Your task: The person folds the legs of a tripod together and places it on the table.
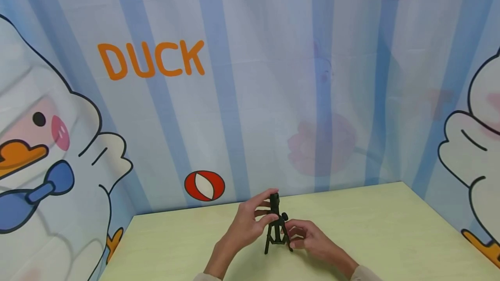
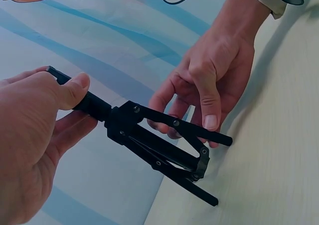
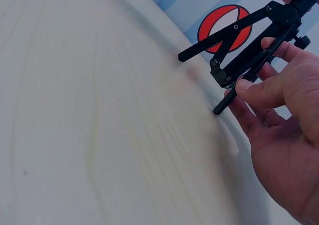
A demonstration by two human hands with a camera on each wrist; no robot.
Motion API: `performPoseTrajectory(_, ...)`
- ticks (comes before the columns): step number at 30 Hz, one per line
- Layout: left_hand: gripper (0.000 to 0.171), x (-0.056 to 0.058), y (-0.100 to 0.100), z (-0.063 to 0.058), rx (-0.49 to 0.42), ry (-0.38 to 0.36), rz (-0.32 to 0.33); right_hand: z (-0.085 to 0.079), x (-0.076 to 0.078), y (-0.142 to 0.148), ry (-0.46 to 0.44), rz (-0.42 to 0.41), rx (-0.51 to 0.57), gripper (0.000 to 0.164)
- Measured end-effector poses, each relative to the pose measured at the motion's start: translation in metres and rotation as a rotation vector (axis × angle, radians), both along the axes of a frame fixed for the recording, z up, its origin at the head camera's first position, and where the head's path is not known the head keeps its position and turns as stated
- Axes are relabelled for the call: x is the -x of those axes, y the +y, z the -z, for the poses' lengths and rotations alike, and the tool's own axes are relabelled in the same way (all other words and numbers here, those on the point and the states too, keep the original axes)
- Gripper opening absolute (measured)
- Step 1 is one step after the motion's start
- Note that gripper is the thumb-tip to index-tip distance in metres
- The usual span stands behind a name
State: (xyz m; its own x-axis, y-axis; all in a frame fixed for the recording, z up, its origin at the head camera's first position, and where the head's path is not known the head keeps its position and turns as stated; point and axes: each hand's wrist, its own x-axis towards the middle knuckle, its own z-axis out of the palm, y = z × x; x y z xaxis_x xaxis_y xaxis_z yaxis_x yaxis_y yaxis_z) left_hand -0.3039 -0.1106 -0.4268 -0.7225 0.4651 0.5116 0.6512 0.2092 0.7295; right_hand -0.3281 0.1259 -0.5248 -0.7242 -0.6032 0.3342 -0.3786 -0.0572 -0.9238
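Observation:
A small black tripod (image 1: pixel 277 231) stands upright near the middle of the table, its legs spread. My left hand (image 1: pixel 247 223) holds its upper part, thumb on one side and fingers on the other. In the left wrist view, the tripod's hinged braces (image 2: pixel 187 135) join the legs to the centre column. My right hand (image 1: pixel 313 241) is at the right leg. Seen from the right wrist, the thumb (image 3: pixel 244 85) lies against that leg (image 3: pixel 227 101) with fingers behind it, pinching it. A black knob (image 3: pixel 302 42) sticks out from the tripod's side.
The pale wooden table (image 1: pixel 187 237) spreads out around both hands. Behind it hangs a blue-striped curtain (image 1: pixel 265 99) printed with ducks, a red and white ball and the word DUCK. The table's back edge meets the curtain just beyond the tripod.

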Motion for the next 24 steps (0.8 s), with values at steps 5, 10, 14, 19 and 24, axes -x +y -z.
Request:
performPoseTrajectory(5,0.066,-0.001,0.0012,-0.0007,0.004,-0.001,0.0,0.002,0.0011,0.0001,-0.006,0.0,0.015,0.035)
performPoseTrajectory(10,0.066,-0.0013,0.0022,-0.0009,0.01,-0.001,-0.001,0.0039,0.0016,0.0003,-0.02,-0.002,0.018,0.035)
performPoseTrajectory(14,0.066,-0.0001,0.0019,-0.0008,0.02,-0.005,-0.012,0.0017,0.0014,0.0006,-0.035,-0.002,-0.008,0.035)
performPoseTrajectory(19,0.066,0.0018,0.0011,-0.001,0.021,-0.01,-0.02,-0.0035,0.0041,0.0022,-0.03,-0.008,-0.063,0.031)
performPoseTrajectory(24,0.066,0.0025,0.0002,-0.0014,0.026,-0.011,-0.018,-0.0047,0.007,0.0036,-0.025,-0.033,-0.105,0.029)
